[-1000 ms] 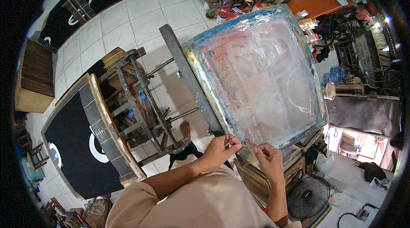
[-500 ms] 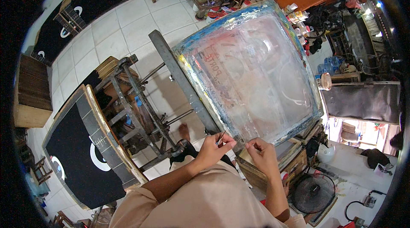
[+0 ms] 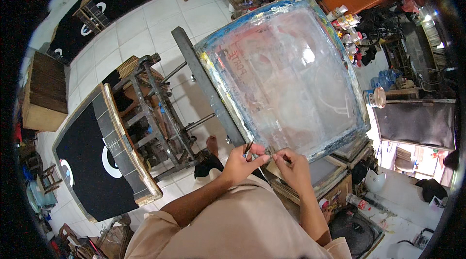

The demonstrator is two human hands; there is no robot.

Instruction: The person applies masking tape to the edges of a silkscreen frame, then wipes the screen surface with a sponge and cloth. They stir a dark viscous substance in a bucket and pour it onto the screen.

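My left hand (image 3: pixel 241 166) is closed, with a thin dark-tipped tool (image 3: pixel 249 147) sticking up between its fingers. The tool is too small to name. Close beside it, my right hand (image 3: pixel 293 167) pinches with thumb and fingertips; whatever it holds is too small to make out. Both hands meet at the near corner of a large screen-printing frame (image 3: pixel 310 79), whose translucent mesh has paint-stained edges in blue, yellow and white. A dark metal bar (image 3: pixel 206 82) runs along the frame's left side.
To the left, a metal rack (image 3: pixel 155 108) stands beside a board with black fabric (image 3: pixel 94 162). Paint bottles (image 3: pixel 347 21) line the frame's far right. A wooden-framed screen (image 3: pixel 323 176) lies below the frame; a fan (image 3: pixel 357 232) stands at lower right. More black-covered boards (image 3: pixel 114 4) are at far left.
The view has shifted slightly, so the surroundings sit a little differently. My hands have stayed close together at the frame's near corner, with the right fingers now nearer the left.
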